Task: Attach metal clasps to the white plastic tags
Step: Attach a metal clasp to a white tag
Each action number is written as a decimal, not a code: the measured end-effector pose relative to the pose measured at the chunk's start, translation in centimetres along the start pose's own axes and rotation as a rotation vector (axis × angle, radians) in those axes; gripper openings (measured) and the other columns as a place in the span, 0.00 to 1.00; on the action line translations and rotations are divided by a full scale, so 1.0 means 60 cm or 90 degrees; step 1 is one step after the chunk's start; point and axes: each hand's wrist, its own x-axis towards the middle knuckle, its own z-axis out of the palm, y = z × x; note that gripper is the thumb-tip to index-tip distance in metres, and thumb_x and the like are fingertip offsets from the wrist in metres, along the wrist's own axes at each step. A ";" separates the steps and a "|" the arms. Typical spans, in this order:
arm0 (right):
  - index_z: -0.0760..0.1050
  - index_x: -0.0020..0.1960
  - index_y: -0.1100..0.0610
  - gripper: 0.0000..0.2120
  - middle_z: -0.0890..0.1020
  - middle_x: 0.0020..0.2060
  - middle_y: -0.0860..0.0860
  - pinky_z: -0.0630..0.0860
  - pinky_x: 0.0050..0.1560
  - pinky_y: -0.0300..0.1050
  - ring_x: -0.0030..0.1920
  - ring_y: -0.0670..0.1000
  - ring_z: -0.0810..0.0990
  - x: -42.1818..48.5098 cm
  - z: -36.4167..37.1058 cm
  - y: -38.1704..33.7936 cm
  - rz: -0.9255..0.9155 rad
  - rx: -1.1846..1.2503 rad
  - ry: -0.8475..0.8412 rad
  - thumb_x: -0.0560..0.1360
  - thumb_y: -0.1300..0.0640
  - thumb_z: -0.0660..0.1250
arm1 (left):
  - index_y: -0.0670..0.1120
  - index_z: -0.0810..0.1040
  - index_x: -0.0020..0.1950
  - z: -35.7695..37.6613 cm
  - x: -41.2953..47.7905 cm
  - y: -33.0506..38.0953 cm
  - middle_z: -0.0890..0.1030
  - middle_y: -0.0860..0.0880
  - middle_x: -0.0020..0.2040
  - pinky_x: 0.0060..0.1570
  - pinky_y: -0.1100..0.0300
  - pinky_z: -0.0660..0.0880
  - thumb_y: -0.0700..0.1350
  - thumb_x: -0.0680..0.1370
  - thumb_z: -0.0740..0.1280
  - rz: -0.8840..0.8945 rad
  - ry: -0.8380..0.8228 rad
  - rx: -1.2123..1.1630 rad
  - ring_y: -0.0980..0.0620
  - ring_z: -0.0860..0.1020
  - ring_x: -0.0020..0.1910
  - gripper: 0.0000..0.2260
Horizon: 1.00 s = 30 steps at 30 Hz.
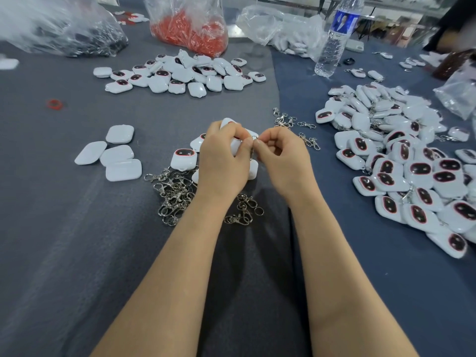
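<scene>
Left hand (221,161) — tag (236,148); right hand (283,161) — clasp (252,153)

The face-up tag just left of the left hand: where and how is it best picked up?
I'd pinch the face-up tag across its left and right edges, coming from straight above. It lies flat on the cloth, so only the rounded sides offer a grip; loose clasps crowd its near edge.

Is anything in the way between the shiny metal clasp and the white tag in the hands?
Nothing visible is. The left hand grips the white square plastic tag, and the right hand pinches the silver metal clasp right against the tag's edge, with no gap showing.
</scene>
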 end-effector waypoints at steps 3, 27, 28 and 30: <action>0.69 0.38 0.52 0.10 0.73 0.31 0.43 0.66 0.34 0.27 0.30 0.38 0.70 -0.006 0.004 0.002 -0.051 -0.053 0.007 0.75 0.62 0.66 | 0.41 0.79 0.45 -0.001 0.002 -0.003 0.75 0.49 0.52 0.48 0.74 0.64 0.38 0.76 0.66 -0.024 -0.005 -0.012 0.56 0.71 0.50 0.03; 0.71 0.43 0.58 0.04 0.73 0.34 0.48 0.66 0.35 0.32 0.34 0.44 0.68 -0.014 0.012 0.002 -0.083 -0.134 0.011 0.75 0.64 0.64 | 0.50 0.72 0.59 -0.008 0.012 0.003 0.80 0.52 0.43 0.42 0.63 0.78 0.38 0.77 0.66 -0.211 0.038 -0.358 0.57 0.79 0.38 0.13; 0.71 0.43 0.58 0.03 0.74 0.34 0.50 0.66 0.35 0.33 0.34 0.45 0.68 -0.014 0.012 0.002 -0.082 -0.134 0.012 0.75 0.64 0.63 | 0.52 0.72 0.59 -0.008 0.012 0.003 0.79 0.53 0.42 0.46 0.60 0.79 0.38 0.76 0.66 -0.200 0.042 -0.334 0.56 0.79 0.39 0.14; 0.71 0.43 0.60 0.02 0.76 0.36 0.53 0.65 0.34 0.35 0.35 0.48 0.69 -0.015 0.011 0.002 -0.076 -0.131 0.012 0.75 0.64 0.63 | 0.52 0.73 0.60 -0.010 0.012 0.003 0.78 0.53 0.46 0.54 0.54 0.78 0.39 0.76 0.66 -0.181 0.038 -0.284 0.53 0.79 0.48 0.15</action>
